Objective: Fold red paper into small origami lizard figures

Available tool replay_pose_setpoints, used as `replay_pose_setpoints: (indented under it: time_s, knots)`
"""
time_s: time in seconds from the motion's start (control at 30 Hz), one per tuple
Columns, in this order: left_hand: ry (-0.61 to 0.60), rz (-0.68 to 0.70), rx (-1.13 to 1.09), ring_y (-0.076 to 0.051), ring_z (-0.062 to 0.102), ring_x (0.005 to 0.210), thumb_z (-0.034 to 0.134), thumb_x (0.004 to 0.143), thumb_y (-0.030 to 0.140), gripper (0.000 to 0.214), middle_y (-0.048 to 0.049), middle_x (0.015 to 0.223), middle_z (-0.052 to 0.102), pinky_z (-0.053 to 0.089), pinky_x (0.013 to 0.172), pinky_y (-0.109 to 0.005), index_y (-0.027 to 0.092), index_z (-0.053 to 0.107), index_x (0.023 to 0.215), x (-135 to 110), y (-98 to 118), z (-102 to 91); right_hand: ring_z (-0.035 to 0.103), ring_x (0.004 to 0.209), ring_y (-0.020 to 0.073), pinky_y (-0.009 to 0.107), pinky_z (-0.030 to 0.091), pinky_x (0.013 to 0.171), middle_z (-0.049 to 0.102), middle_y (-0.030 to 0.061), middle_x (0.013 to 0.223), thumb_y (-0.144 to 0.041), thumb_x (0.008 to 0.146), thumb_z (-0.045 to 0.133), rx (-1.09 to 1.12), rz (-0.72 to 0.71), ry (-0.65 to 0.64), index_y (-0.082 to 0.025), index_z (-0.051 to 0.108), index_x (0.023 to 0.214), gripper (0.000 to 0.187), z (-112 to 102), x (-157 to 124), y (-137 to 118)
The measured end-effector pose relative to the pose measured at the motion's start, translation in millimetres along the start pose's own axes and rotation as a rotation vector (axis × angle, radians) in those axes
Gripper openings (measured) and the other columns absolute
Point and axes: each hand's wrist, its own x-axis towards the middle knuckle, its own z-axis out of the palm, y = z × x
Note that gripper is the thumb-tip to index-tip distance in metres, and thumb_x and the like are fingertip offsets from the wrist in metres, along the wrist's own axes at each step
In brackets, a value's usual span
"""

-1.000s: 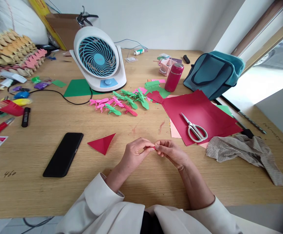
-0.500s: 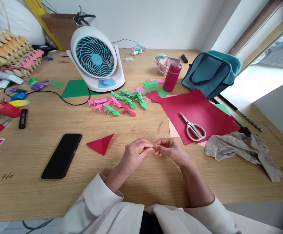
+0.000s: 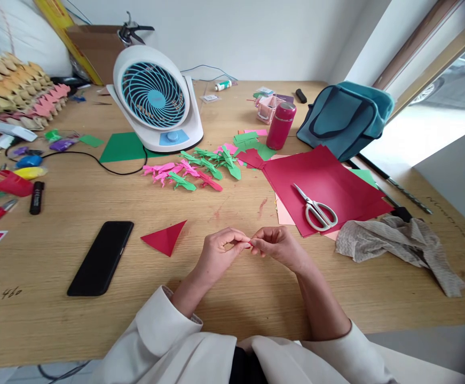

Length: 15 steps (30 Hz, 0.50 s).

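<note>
Between my fingertips is a small piece of red paper [image 3: 250,244], mostly hidden by the fingers. My left hand [image 3: 225,250] pinches it from the left, and my right hand [image 3: 277,247] pinches it from the right, thumbs and forefingers nearly meeting. To the left of my hands lies a red paper triangle [image 3: 165,239]. Beyond them is a cluster of folded green paper figures [image 3: 212,161], with pink folded paper figures [image 3: 168,172] beside it. White-handled scissors [image 3: 319,213] rest on large red paper sheets [image 3: 328,181] at the right.
A black phone [image 3: 101,258] lies at the left. A white fan [image 3: 156,101] stands at the back, its black cord running left. A red thermos [image 3: 281,126], a teal bag [image 3: 344,121] and a crumpled grey cloth [image 3: 396,242] are on the right side.
Both hands remain pinched on the red paper, with only slight finger movement. The whole view has shifted slightly; nothing has been taken up or put down.
</note>
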Motion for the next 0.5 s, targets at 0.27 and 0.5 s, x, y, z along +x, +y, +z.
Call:
replay_pose_setpoints:
  time_s: [0.27, 0.5]
  knots:
    - [0.004, -0.149, -0.203, -0.013, 0.067, 0.071, 0.072, 0.079, 0.018, 0.005, -0.0055, 0.078, 0.071, 0.054, 0.065, -0.022, 0.014, 0.071, 0.077, 1.6, -2.3, 1.5, 0.047, 0.051, 0.0101, 0.024, 0.031, 0.047, 0.061, 0.0, 0.059, -0.044, 0.082, 0.069, -0.173, -0.096, 0.084, -0.017, 0.063, 0.069, 0.031, 4.5, -0.6, 2.4]
    - [-0.027, -0.224, -0.267, -0.012, 0.064, 0.068, 0.074, 0.077, 0.02, 0.009, -0.0036, 0.074, 0.068, 0.052, 0.063, -0.022, 0.013, 0.069, 0.076, 1.5, -4.7, 1.8, 0.05, 0.053, 0.011, 0.024, 0.035, 0.05, 0.061, 0.0007, 0.06, -0.049, 0.085, 0.063, -0.144, -0.082, 0.055, -0.017, 0.063, 0.071, 0.035, 5.6, 0.9, 4.5]
